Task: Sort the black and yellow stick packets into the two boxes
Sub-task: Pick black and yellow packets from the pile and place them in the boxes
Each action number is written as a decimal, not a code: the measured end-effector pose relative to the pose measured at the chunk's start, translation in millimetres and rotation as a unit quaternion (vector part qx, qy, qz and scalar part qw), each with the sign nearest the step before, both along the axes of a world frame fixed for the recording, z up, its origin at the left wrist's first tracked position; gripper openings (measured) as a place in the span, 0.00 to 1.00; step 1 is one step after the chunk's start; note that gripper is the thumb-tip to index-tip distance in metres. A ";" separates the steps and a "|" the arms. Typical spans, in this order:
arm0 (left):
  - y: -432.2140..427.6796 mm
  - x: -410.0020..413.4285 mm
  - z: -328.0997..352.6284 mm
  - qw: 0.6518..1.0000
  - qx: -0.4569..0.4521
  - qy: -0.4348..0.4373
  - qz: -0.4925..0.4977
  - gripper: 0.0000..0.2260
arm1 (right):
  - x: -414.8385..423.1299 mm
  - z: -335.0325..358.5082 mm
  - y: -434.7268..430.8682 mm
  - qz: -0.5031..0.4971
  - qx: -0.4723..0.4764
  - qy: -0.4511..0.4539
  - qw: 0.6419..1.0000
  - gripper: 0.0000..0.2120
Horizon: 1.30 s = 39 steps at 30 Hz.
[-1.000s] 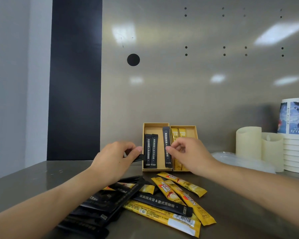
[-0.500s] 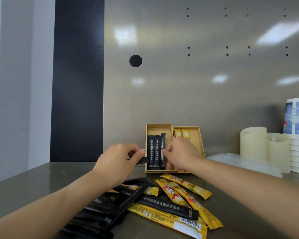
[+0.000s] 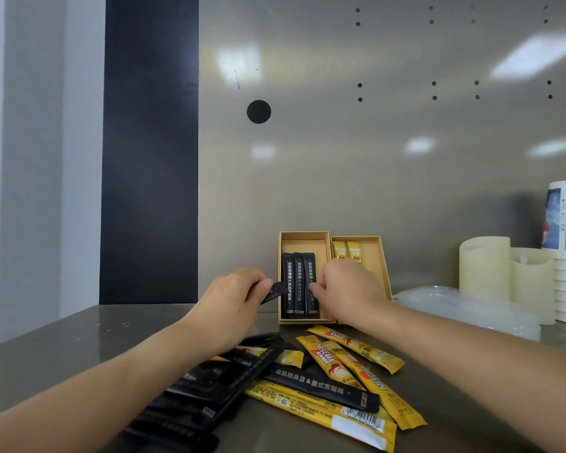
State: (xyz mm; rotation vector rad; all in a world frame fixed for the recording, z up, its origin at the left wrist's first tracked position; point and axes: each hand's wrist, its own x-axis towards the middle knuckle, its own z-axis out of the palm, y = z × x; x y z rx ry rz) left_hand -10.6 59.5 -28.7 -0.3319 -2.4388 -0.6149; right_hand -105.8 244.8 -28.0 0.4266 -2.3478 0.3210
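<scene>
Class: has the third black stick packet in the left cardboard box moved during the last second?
Yes. Against the left cardboard box, the third black stick packet slid left and toward the person.

Left hand (image 3: 229, 302) round black packet (image 3: 276, 290) — right hand (image 3: 345, 289) at left box (image 3: 304, 245)

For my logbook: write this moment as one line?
left hand: pinches black packet | right hand: touches boxed black packets, left box | pile: unsorted
</scene>
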 end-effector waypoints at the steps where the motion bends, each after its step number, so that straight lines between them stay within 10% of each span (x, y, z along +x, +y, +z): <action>1: 0.1 0.4 -0.5 1.000 -0.003 -0.001 -0.001 0.14 | 0.6 0.5 0.9 0.006 0.004 0.004 1.000 0.14; 17: 11.1 4.9 -4.9 0.991 -0.012 -0.052 -0.126 0.09 | 66.1 -15.8 29.1 0.286 -0.165 -0.115 0.937 0.08; 39: -6.1 -5.4 -0.3 0.993 0.071 -0.029 -0.091 0.10 | 56.7 -16.1 45.6 0.238 -0.334 -0.192 0.892 0.09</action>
